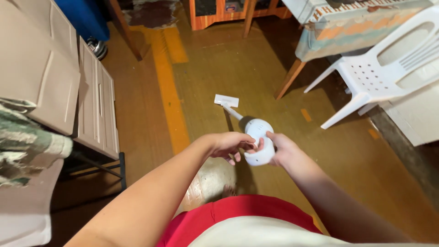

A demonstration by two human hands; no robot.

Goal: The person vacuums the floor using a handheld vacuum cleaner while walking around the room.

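A small white handheld vacuum (257,137) with a thin tube and a flat rectangular floor head (226,100) points down at the brown floor. My right hand (282,148) grips the rounded body from the right side. My left hand (232,145) touches the same body from the left, its fingers curled against the casing. Both hands are at the centre of the view, above my red shorts.
A white plastic chair (375,77) stands at the right beside a table with a patterned cloth (347,32). A beige cabinet (96,100) lines the left. A yellow stripe (169,87) runs along the floor. Wooden furniture legs (249,18) stand at the back.
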